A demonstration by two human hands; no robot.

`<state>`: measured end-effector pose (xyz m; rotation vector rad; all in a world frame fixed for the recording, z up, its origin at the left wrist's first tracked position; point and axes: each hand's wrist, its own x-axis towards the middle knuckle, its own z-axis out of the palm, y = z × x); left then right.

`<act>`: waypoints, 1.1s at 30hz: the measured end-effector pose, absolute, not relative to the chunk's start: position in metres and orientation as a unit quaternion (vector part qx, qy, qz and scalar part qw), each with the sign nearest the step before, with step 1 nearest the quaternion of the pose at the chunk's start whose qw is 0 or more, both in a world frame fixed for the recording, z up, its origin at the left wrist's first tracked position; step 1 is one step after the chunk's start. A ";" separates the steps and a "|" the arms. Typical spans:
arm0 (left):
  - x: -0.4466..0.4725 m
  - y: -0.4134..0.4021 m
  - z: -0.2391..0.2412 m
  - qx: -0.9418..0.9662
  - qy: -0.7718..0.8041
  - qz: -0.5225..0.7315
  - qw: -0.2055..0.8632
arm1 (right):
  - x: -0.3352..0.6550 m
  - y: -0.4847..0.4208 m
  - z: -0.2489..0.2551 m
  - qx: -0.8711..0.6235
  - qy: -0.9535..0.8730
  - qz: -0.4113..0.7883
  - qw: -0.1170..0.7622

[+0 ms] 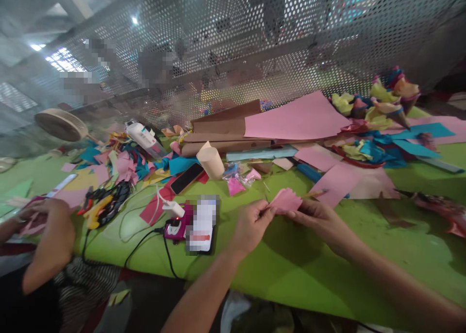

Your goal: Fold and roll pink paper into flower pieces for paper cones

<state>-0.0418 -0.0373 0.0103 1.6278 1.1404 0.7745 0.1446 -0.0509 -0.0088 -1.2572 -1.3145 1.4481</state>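
A small folded piece of pink paper [285, 200] is held just above the green table [298, 265]. My left hand [250, 226] pinches its left edge with thumb and fingers closed. From the right, my right hand [322, 222] grips the same paper, fingers curled round it, with a thin stick poking out beside it. Both hands meet over the table's middle, near its front edge.
Another person's hands [51, 231] work at the far left. A phone [203, 224] on a pink charger, a dark phone [187, 178], scissors [105, 204], a paper cone [211, 161], a glue gun [143, 138], brown and pink sheets [294, 117] and paper cones [389, 97] lie around. A perforated metal screen stands behind.
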 end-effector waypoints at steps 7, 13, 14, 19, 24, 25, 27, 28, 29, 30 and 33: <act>-0.041 -0.036 0.004 0.608 0.440 0.328 0.574 | 0.140 -0.053 -0.014 -0.503 -0.517 0.537 0.437; -0.042 -0.036 0.006 0.625 0.466 0.323 0.537 | 0.142 -0.052 -0.014 -0.492 -0.542 0.537 0.420; -0.042 -0.036 0.006 0.627 0.467 0.321 0.535 | 0.143 -0.053 -0.014 -0.497 -0.541 0.529 0.424; -0.044 -0.034 0.007 0.656 0.467 0.293 0.516 | 0.145 -0.051 -0.010 -0.489 -0.528 0.549 0.426; -0.044 -0.034 0.009 0.698 0.476 0.261 0.468 | 0.149 -0.048 -0.004 -0.489 -0.473 0.571 0.459; -0.044 -0.034 0.009 0.688 0.467 0.269 0.486 | 0.149 -0.048 -0.005 -0.494 -0.460 0.569 0.470; -0.045 -0.034 0.009 0.652 0.437 0.298 0.544 | 0.150 -0.047 -0.007 -0.495 -0.433 0.571 0.492; -0.045 -0.034 0.008 0.629 0.422 0.313 0.574 | 0.150 -0.047 -0.008 -0.494 -0.417 0.574 0.502; -0.045 -0.034 0.007 0.607 0.408 0.324 0.599 | 0.150 -0.046 -0.009 -0.492 -0.403 0.581 0.508; -0.046 -0.034 0.006 0.590 0.400 0.332 0.618 | 0.150 -0.046 -0.009 -0.489 -0.391 0.589 0.510; -0.046 -0.032 0.000 0.559 0.400 0.354 0.634 | 0.150 -0.045 -0.010 -0.490 -0.372 0.594 0.518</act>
